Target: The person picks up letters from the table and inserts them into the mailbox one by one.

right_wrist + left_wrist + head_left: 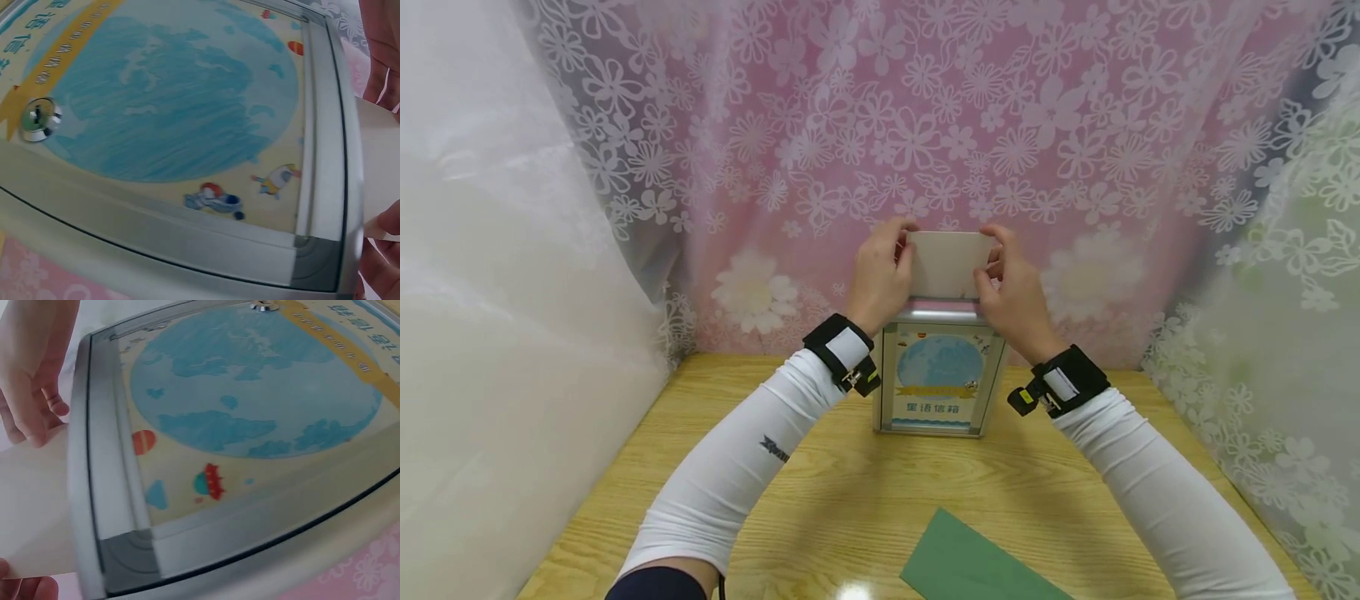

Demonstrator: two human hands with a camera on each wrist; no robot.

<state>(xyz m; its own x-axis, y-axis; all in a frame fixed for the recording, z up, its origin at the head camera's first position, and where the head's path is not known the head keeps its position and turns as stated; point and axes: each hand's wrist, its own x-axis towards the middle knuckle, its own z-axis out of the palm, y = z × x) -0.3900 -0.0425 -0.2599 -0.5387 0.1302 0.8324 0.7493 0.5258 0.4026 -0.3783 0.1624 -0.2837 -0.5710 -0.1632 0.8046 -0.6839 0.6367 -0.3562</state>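
A silver-framed letter box [942, 417] stands upright on the table, a blue globe printed on its front and a lock [41, 119] beside the globe. Just above its top edge, a flat cream paper rectangle [950, 265], like an envelope or card, is held upright. My left hand [883, 271] pinches its left edge between thumb and fingers, and my right hand [1015, 287] grips the right edge likewise. The lower edge of the cream paper [34, 509] meets the top of the box; whether it enters a slot is hidden.
On the wooden table [820, 517] a green paper rectangle [977, 562] lies near the front edge, partly out of frame. A pink floral curtain [850, 125] hangs behind the box, with pale sheets [497, 292] at both sides.
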